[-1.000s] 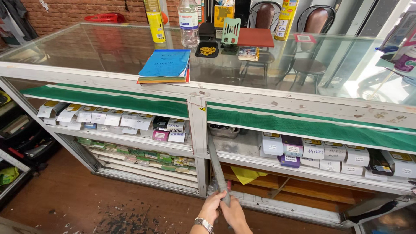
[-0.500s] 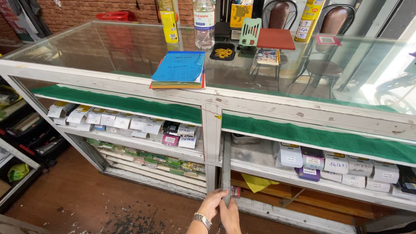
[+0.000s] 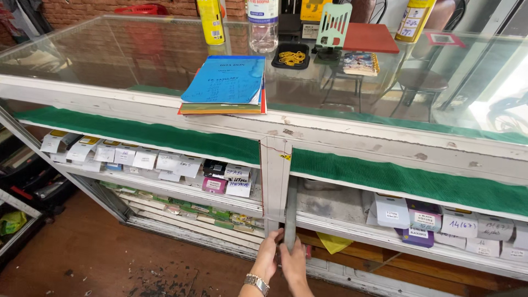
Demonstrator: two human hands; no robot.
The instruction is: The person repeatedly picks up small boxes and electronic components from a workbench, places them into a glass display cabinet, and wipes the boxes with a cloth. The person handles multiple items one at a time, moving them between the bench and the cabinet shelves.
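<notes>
Head camera looks down on a long, flat, dark grey metal strip (image 3: 290,212) standing upright against the worn white centre post (image 3: 273,181) of a glass-topped shop counter (image 3: 110,55). Both hands grip its lower end: the left hand (image 3: 268,254), with a silver wristwatch (image 3: 256,283) on its wrist, is wrapped around the strip from the left, and the right hand (image 3: 294,265) clasps it from the right, just beside the left. How tightly the fingers close is hard to judge from this angle, since the hands sit at the very bottom edge.

On either side of the post, green felt-like liners (image 3: 137,132) cover the upper shelf. Below them a white shelf carries rows of small boxes with handwritten paper labels (image 3: 148,159), with more on the right (image 3: 456,225). A yellow cloth (image 3: 334,242) lies under the right shelf.

On the glass top rest a stack of notebooks with a blue cover (image 3: 225,82), a black tray of yellow rubber bands (image 3: 290,55), a clear plastic bottle (image 3: 263,22), a yellow spray can (image 3: 210,21) and a green phone stand (image 3: 331,27). The floor (image 3: 82,258) is reddish brown and gritty, and a red brick wall (image 3: 55,8) stands behind the counter.
</notes>
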